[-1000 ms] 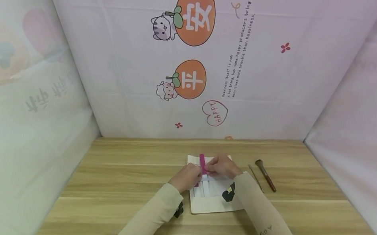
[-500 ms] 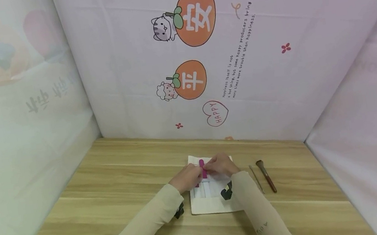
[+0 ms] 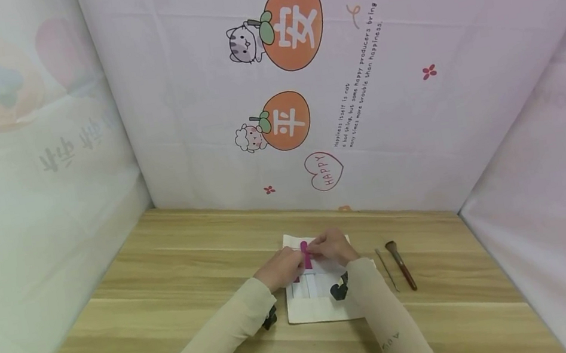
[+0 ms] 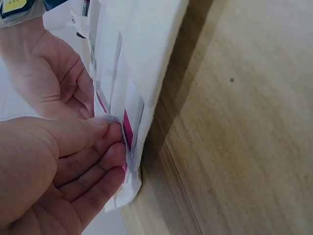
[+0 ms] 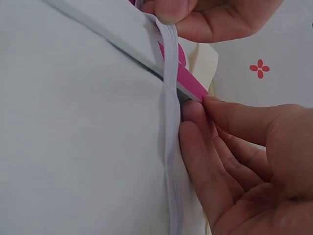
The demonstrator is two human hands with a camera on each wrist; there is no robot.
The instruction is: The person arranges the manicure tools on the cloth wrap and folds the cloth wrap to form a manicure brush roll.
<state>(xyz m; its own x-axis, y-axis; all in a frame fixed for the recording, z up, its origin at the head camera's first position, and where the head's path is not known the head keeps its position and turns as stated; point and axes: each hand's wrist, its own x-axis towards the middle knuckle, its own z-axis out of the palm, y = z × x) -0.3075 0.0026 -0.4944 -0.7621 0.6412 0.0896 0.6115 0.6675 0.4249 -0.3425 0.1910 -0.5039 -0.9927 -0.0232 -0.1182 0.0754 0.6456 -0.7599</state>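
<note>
A white cloth holder (image 3: 319, 311) lies on the table, with a white elastic band (image 5: 170, 122) across it. My left hand (image 3: 281, 268) pinches a fold of the band between thumb and forefinger, lifting it in the left wrist view. My right hand (image 3: 332, 247) pinches the magenta end of a flat tool (image 5: 193, 87) between thumb and fingertips. The tool's long pale part runs under the band, and its magenta end lies at the band's edge. A second magenta piece (image 3: 296, 279) shows beside it, mostly hidden by my left hand.
Right of the holder lie a thin metal rod (image 3: 388, 270) and a brush (image 3: 401, 265) with a brown handle. The wood-grain table (image 3: 181, 263) ends at a printed cloth wall (image 3: 203, 151) behind, with more cloth on both sides.
The magenta end has slid down toward me, toward the band, and less of it stands up beyond my fingers. My right hand has shifted slightly left with it; the left hand stays put.
</note>
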